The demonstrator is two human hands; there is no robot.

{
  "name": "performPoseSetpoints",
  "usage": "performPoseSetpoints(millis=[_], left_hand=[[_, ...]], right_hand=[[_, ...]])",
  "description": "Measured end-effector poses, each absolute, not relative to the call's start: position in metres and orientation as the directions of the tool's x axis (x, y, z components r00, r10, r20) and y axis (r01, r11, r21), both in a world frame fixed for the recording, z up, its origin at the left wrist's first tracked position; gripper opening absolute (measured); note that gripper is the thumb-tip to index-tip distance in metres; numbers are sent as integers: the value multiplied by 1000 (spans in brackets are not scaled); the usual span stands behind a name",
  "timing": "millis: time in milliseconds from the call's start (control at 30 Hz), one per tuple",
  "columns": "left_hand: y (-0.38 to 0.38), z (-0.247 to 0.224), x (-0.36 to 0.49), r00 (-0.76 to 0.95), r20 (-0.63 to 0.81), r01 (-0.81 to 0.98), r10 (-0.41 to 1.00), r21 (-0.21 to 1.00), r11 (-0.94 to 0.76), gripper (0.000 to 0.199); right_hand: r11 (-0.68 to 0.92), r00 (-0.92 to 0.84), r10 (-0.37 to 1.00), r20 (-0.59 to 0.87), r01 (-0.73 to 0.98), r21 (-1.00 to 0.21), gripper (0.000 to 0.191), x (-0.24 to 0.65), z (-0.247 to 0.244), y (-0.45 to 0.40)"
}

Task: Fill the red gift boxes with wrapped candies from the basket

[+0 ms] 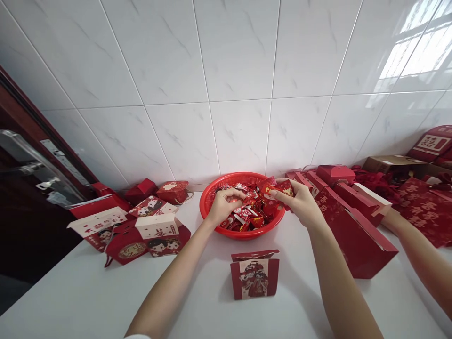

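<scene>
Red, shiny wrapped candies fill the round red plastic basket.

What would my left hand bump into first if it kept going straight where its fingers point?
Probably the wrapped sweets in the red basket. Your left hand looks very close to them already, though I can't tell from this picture whether it's touching them.
</scene>
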State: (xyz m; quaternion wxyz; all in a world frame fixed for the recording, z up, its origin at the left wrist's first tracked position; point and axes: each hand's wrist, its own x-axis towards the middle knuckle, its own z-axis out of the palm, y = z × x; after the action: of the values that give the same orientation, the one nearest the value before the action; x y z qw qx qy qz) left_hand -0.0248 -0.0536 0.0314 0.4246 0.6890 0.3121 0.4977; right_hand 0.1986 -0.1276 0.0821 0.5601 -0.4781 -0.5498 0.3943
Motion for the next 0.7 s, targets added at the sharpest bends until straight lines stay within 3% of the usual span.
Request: performPoseSetpoints(millis=[100, 267, 467, 700], left_hand=[[-62, 32, -26, 274, 572, 46, 773, 796, -604, 5], [-79, 38, -25, 248, 714, 113, 655, 650, -752, 15], [-91, 40, -22, 231, 794, 199, 563, 527, -826, 19], [-103, 39, -15, 182, 806, 305, 563, 499, -811, 22]], right_hand=[[193, 71, 979, 192, -16, -981, 47, 195, 79, -125], [154, 41, 988, 149, -165, -974, 54, 185, 74, -122], [164, -20, 986, 166, -95, -982, 48, 173, 75, -130], [167, -79, 982, 172, -64, -984, 44, 168, 72, -130]])
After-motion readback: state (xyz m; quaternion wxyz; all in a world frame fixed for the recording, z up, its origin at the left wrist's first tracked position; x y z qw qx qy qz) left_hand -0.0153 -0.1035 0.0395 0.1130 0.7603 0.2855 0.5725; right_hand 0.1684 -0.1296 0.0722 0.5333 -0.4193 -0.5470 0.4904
